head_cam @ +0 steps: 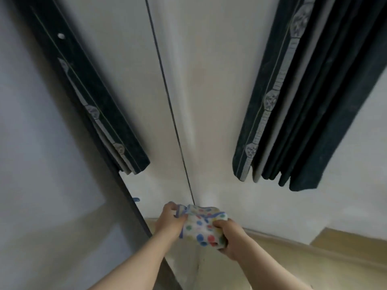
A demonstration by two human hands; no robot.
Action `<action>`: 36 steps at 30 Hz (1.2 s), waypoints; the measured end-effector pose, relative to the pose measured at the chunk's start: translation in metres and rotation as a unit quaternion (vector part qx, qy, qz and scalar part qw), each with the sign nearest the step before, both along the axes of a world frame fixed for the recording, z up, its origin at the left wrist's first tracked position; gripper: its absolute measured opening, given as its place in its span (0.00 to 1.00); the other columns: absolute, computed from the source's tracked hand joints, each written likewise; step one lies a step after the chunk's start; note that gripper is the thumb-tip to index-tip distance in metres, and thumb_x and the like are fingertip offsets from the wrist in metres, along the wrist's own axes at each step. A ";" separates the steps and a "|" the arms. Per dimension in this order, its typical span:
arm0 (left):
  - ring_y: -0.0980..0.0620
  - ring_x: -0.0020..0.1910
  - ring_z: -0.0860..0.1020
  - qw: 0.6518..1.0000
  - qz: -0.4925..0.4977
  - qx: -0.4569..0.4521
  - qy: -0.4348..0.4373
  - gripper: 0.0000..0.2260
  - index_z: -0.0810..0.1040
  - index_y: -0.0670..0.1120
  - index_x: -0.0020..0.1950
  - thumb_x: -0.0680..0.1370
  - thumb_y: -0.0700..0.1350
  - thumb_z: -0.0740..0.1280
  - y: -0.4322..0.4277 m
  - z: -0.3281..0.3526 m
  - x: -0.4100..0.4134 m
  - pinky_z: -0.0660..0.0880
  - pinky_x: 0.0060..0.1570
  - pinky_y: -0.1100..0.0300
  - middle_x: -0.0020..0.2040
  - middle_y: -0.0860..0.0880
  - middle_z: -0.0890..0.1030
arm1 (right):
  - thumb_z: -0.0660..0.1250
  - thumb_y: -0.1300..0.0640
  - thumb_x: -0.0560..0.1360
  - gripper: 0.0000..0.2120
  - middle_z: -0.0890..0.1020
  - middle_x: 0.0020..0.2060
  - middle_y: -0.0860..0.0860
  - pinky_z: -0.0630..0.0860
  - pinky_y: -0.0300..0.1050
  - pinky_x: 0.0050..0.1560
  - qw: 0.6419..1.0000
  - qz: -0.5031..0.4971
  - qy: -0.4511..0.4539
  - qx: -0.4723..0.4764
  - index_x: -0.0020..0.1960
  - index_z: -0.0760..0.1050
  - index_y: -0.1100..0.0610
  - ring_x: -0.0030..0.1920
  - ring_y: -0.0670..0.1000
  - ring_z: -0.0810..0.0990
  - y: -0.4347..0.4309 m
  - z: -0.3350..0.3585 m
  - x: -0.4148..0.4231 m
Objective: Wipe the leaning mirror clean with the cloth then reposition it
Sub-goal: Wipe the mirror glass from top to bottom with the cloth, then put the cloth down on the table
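A tall mirror (48, 164) with a thin dark frame leans against the wall on the left and fills the left third of the view; its glass reflects pale wall and a dark curtain. In front of the room corner I hold a white cloth (202, 223) with coloured dots and a blue edge, bunched between both hands. My left hand (170, 220) grips its left end. My right hand (229, 237) grips its right end from below. The cloth is right of the mirror's edge and does not touch the glass.
A dark green curtain (303, 101) with a pale patterned border hangs on the right wall. A thin dark cable (167, 91) runs down the white wall to the corner. Beige floor (314, 258) shows at the lower right.
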State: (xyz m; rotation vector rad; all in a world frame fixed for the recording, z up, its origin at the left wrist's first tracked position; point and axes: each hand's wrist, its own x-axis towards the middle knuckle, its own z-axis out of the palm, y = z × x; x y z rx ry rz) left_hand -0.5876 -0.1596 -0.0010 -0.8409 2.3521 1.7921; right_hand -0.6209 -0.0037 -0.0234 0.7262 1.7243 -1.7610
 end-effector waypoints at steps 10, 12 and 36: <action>0.54 0.32 0.69 0.970 -0.242 -0.024 -0.028 0.12 0.63 0.47 0.37 0.74 0.41 0.66 0.089 -0.017 0.069 0.68 0.21 0.70 0.40 0.47 0.71 | 0.60 0.65 0.75 0.08 0.81 0.41 0.59 0.71 0.37 0.19 0.953 -0.297 -0.015 -0.057 0.53 0.73 0.60 0.21 0.50 0.78 0.076 -0.005 0.165; 0.53 0.31 0.70 0.962 -0.265 -0.001 -0.068 0.12 0.63 0.48 0.36 0.75 0.43 0.65 0.113 -0.021 0.093 0.68 0.20 0.66 0.42 0.45 0.72 | 0.60 0.64 0.75 0.06 0.80 0.41 0.59 0.71 0.36 0.18 0.938 -0.341 -0.023 -0.052 0.51 0.73 0.60 0.19 0.49 0.77 0.094 -0.007 0.198; 0.45 0.43 0.76 0.847 -0.520 0.001 -0.108 0.05 0.65 0.47 0.40 0.72 0.41 0.61 0.300 -0.025 0.464 0.76 0.38 0.53 0.44 0.43 0.75 | 0.61 0.64 0.75 0.10 0.79 0.47 0.62 0.80 0.52 0.40 0.865 -0.486 -0.037 0.122 0.56 0.68 0.61 0.44 0.61 0.81 0.248 -0.012 0.609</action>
